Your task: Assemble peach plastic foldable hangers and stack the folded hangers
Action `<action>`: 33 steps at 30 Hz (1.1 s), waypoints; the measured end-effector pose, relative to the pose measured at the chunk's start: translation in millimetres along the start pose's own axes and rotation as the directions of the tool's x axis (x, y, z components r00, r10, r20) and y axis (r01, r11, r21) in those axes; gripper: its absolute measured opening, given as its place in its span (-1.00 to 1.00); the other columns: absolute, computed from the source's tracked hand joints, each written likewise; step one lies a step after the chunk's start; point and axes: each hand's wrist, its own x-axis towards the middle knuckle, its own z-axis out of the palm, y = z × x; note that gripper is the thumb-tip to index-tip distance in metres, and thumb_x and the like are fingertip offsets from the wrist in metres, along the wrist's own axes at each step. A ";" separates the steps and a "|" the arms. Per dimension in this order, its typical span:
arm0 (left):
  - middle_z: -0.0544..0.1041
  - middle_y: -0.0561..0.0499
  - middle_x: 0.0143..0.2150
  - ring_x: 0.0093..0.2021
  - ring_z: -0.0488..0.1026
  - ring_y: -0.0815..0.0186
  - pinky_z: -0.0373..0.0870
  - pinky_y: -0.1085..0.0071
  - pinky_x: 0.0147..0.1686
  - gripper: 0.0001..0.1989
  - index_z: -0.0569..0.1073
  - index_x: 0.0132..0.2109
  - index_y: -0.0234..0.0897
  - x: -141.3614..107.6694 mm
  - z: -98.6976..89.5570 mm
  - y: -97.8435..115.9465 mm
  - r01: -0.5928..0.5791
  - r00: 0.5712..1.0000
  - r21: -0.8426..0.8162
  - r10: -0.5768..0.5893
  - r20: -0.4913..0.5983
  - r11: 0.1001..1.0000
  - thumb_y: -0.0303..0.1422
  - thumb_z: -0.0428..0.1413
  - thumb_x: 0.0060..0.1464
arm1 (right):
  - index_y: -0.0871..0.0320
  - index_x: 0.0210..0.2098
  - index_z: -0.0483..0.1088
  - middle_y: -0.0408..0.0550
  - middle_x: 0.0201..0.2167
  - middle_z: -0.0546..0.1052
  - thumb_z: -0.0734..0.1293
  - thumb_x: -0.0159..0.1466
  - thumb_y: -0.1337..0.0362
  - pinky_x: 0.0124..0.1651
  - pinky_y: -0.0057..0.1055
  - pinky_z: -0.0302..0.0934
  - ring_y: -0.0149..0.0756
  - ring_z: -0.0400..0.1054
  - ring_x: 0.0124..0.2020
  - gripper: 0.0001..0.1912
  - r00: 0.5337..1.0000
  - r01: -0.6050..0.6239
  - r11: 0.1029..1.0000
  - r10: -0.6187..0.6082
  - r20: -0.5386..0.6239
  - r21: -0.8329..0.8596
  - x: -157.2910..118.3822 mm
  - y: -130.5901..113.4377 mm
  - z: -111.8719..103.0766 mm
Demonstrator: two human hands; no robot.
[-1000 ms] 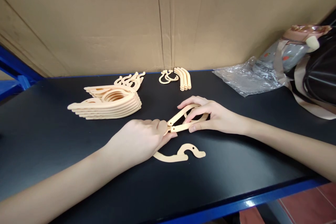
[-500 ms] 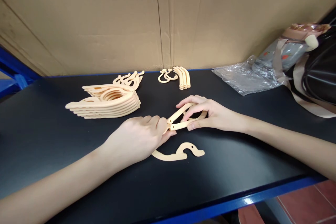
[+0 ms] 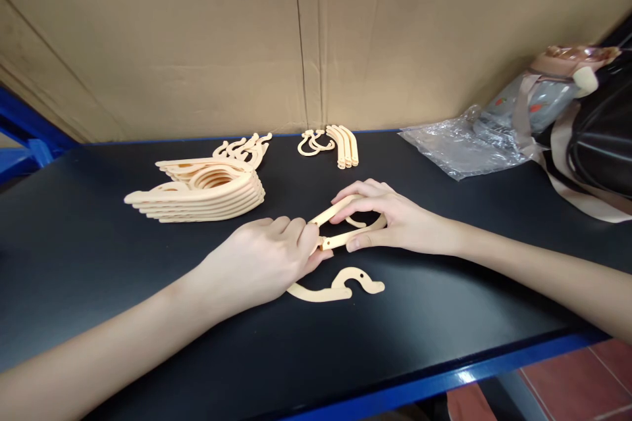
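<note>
A cream folding clothes hanger is held between both hands, just above the black tabletop. My left hand is closed on its jointed end, and the fingers cover most of that joint. My right hand grips the two curved arms at the other end, fingers on the far arm and thumb on the near one. Below the hands lie loose cream hanger pieces: a curved arm partly hidden by my left hand, and a hook overlapping its end.
Folded hangers are stacked at the left, with several hooks behind them. At the back middle lie more hooks and curved arms. A clear plastic bag, a strapped bottle and a black bag occupy the right.
The hanger's two arms have spread a little farther apart near the joint. My right hand has shifted slightly along them, and my left hand stays nearly in place.
</note>
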 end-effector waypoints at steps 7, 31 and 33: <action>0.31 0.08 -0.60 -0.64 0.31 0.31 0.10 0.35 -0.62 -0.62 0.34 -0.44 -0.31 -0.6 -0.1 0.8 -0.009 1.000 0.004 0.009 0.000 1.000 -0.37 -0.14 0.36 | -0.09 -0.08 0.52 -0.09 0.04 0.44 0.40 0.18 -0.10 0.18 -0.02 0.06 -0.13 0.24 0.07 -0.61 1.000 -0.012 1.000 0.012 -0.022 0.016 -0.6 -1.4 1.1; 0.32 0.07 -0.55 -0.49 0.31 0.30 0.13 0.38 -0.56 -0.72 0.35 -0.43 -0.30 -2.5 -1.7 3.1 -0.003 0.999 -0.014 0.003 -0.047 1.000 -0.33 0.02 0.27 | -0.11 -0.06 0.51 -0.13 0.06 0.44 0.39 0.18 -0.13 0.20 -0.09 -0.10 -0.12 0.23 0.11 -0.58 0.999 0.016 1.000 -0.017 0.032 0.012 1.2 0.9 -1.2; 0.32 0.06 -0.54 -0.46 0.30 0.30 0.12 0.38 -0.55 -0.72 0.37 -0.41 -0.31 -2.1 -1.3 4.0 -0.006 0.999 -0.025 0.005 -0.048 1.000 -0.32 0.01 0.28 | -0.11 -0.05 0.50 -0.13 0.07 0.43 0.39 0.17 -0.14 0.20 -0.10 -0.10 -0.12 0.22 0.12 -0.57 0.999 0.021 1.000 -0.022 0.047 0.014 1.4 2.1 -1.8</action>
